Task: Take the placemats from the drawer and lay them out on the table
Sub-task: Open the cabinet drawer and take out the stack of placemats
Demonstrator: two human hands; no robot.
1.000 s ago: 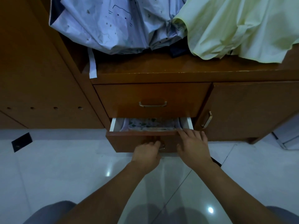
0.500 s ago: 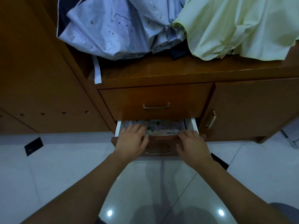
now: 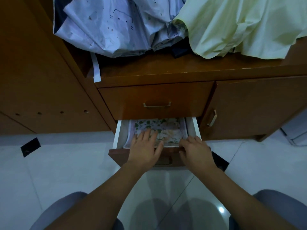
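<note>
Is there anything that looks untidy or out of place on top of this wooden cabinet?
Yes. Two crumpled cloths, a pale blue printed cloth and a pale yellow cloth, lie in loose heaps on the cabinet top, and a white strip hangs over its left edge.

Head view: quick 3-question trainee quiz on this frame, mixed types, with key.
1. True or false: the upper wooden drawer is pulled out.
2. The left hand rests flat on: A) the floral-print placemat B) the brass handle C) the pale yellow cloth
3. Fill in: the right hand grips the open lower drawer's front ____.

Key: 1 false; 2 A; 3 edge.
</note>
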